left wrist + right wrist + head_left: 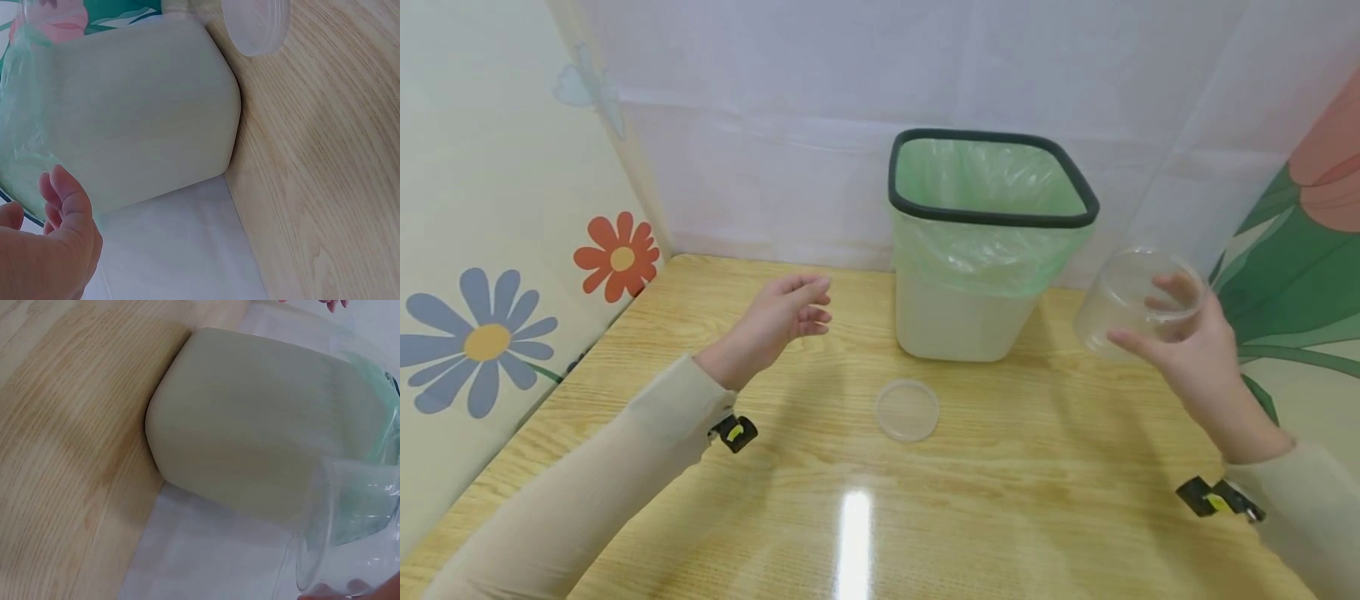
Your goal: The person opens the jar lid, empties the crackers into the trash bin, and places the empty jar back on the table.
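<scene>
On the right in the head view, my right hand (1195, 342) grips a clear plastic container (1138, 292), its thumb on the near side and fingers seen through the wall at the far side. The container (350, 519) is held off the table, right of the bin; I see nothing inside it. My left hand (782, 312) is raised left of the bin, fingers loosely bent, holding nothing. Between the hands, a round translucent lid (907, 410) lies flat on the table in front of the bin.
A pale waste bin (955, 321) with a dark rim and green liner bag (992, 179) stands at the back of the wooden table (1037, 492). Behind it hangs a white cloth (760, 183). Flower-printed panels (490, 200) flank both sides.
</scene>
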`<state>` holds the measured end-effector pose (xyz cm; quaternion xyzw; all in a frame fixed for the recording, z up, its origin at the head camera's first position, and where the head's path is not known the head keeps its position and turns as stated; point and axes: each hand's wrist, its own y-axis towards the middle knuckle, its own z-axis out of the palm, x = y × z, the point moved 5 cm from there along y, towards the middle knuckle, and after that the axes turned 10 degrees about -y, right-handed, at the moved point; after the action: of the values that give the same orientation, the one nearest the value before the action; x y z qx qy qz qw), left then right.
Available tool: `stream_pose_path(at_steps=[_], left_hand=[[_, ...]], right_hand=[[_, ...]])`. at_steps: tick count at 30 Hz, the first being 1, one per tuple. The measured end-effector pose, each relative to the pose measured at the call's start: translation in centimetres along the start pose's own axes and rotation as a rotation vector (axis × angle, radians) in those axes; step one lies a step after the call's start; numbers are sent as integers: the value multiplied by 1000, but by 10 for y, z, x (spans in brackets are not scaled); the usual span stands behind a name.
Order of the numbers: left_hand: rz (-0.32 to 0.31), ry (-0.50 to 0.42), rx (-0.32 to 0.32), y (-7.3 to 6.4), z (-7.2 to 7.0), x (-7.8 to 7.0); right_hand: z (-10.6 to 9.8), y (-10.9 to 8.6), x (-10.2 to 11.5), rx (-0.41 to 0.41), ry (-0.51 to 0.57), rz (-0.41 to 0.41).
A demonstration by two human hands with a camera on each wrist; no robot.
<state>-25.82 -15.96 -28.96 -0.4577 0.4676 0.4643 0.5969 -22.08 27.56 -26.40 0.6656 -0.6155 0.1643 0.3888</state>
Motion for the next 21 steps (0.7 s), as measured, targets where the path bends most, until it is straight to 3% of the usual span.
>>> stream_pose_path(at_steps=[21], left_hand=[[-5, -2, -7, -7, -5, 7]], right_hand=[[30, -12, -6, 25, 139, -66]])
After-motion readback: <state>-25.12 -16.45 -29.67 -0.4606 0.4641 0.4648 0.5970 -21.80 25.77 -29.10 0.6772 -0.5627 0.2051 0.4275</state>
